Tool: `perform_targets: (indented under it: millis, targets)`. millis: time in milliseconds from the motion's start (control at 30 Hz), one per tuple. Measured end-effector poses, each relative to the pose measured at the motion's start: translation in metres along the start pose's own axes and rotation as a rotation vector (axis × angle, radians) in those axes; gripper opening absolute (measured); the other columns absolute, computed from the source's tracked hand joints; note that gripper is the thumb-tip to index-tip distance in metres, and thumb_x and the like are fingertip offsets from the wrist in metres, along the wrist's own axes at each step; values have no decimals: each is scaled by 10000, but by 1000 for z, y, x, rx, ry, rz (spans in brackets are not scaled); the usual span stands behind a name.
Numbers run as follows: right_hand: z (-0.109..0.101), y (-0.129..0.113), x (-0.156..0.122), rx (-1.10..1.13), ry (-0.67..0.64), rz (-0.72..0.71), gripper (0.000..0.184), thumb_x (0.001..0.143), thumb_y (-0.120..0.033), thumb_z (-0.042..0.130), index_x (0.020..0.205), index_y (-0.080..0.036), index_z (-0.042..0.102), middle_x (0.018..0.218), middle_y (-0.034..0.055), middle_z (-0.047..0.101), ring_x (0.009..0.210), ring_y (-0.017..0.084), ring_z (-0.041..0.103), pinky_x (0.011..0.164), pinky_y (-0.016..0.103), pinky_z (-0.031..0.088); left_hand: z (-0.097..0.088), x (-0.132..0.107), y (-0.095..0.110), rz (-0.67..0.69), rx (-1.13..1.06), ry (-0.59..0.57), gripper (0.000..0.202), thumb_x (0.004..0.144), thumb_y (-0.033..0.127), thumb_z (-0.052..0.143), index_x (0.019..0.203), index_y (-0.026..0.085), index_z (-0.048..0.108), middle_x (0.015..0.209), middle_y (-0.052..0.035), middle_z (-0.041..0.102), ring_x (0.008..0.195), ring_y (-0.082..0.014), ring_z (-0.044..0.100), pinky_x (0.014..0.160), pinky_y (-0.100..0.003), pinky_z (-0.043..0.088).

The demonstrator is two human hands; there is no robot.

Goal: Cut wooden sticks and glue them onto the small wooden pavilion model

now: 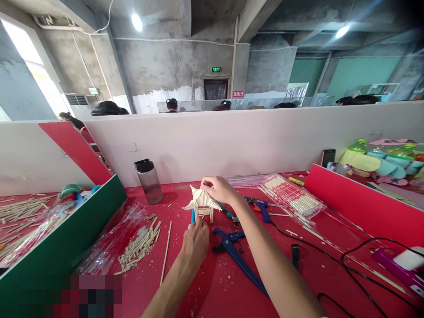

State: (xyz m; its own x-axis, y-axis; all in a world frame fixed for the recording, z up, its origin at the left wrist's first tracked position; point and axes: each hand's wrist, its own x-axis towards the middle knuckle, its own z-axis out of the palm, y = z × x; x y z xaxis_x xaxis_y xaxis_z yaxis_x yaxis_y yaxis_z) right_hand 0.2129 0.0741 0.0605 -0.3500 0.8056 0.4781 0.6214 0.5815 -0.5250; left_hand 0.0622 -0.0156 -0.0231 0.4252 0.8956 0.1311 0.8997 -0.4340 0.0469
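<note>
A small model pavilion point(202, 201) made of pale wooden sticks, with a ribbed roof and upturned corners, stands on the red table ahead of me. My right hand point(218, 189) reaches over from the right, its fingertips closed on the upper part of the roof. Low at the front, my left hand point(198, 238) has its fingers at the pavilion's legs; the fingertips are partly hidden. A blue-handled cutter point(236, 256) lies between my forearms. Just right of the model rest green-handled pliers point(228, 213) and a blue glue gun point(261, 206).
Cut stick pieces point(141, 247) and clear plastic wrap point(114, 240) lie at left, near a green divider point(66, 238). A water bottle point(149, 182) stands at the back. Packed sticks point(293, 196), a black cable point(308, 240) and a red divider point(361, 203) are on the right.
</note>
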Motion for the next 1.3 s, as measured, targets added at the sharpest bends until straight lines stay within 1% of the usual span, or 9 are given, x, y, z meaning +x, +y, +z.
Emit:
perform_targets:
  millis: [67, 167, 300, 400, 567, 633, 900, 1133, 1300]
  targets:
    - [0, 0, 0, -3, 1, -3, 127, 893, -248, 565, 842, -211, 675, 793, 5, 707, 721, 133, 600, 706, 227, 398, -5, -2, 7, -59, 55, -64, 335, 832, 33, 435, 1043, 153, 665, 1158, -174, 655, 898, -260, 694, 720, -335, 571]
    - [0, 0, 0, -6, 5, -9, 124, 893, -244, 563, 841, -212, 671, 791, 3, 706, 716, 131, 600, 706, 227, 395, -9, 0, 11, -54, 64, -105, 313, 828, 39, 460, 1024, 154, 674, 1127, -166, 665, 900, -265, 695, 733, -341, 572]
    - [0, 0, 0, -19, 9, -10, 123, 894, -244, 565, 837, -210, 668, 777, -3, 699, 699, 126, 594, 697, 224, 389, -4, 7, 2, 7, 13, -108, 300, 843, 30, 452, 985, 167, 678, 1145, -136, 683, 987, -237, 683, 825, -316, 556]
    - [0, 0, 0, -21, 8, -6, 123, 896, -251, 569, 839, -210, 670, 784, -2, 702, 707, 127, 595, 697, 223, 389, -1, 10, -4, 23, 18, -112, 342, 835, 11, 427, 1012, 159, 680, 1206, -150, 671, 959, -225, 691, 794, -294, 555]
    - [0, 1, 0, -3, 0, -8, 124, 897, -246, 566, 838, -212, 668, 789, 0, 708, 709, 128, 598, 704, 224, 394, -3, 7, 2, -45, 89, -82, 384, 829, 34, 447, 1131, 158, 650, 1318, -183, 600, 868, -224, 704, 716, -297, 574]
    - [0, 1, 0, -4, 0, -9, 124, 894, -245, 568, 833, -210, 669, 786, 0, 706, 710, 129, 596, 702, 224, 393, -7, 6, 7, -55, 107, -90, 397, 827, 45, 465, 1168, 157, 634, 1281, -186, 619, 892, -240, 701, 732, -311, 577]
    - [-1, 0, 0, -5, -1, 1, 122, 892, -247, 567, 842, -213, 673, 794, 2, 709, 719, 132, 601, 702, 226, 395, -6, 6, -3, 12, -9, -106, 356, 826, 7, 436, 1025, 163, 687, 1171, -147, 676, 885, -241, 704, 753, -318, 567]
    - [-1, -1, -1, 4, 3, 2, 125, 892, -242, 564, 842, -214, 676, 791, 4, 710, 715, 133, 603, 697, 226, 398, 2, 15, -6, 34, 60, -97, 411, 831, 14, 384, 1046, 179, 692, 1275, -160, 640, 852, -210, 697, 713, -290, 562]
    - [0, 0, 0, -1, 3, 1, 118, 885, -239, 575, 838, -211, 679, 796, 6, 712, 724, 136, 605, 714, 230, 406, 5, 15, -2, -31, 46, -8, 544, 797, 57, 404, 1302, 158, 575, 1301, -207, 618, 837, -244, 703, 661, -312, 566]
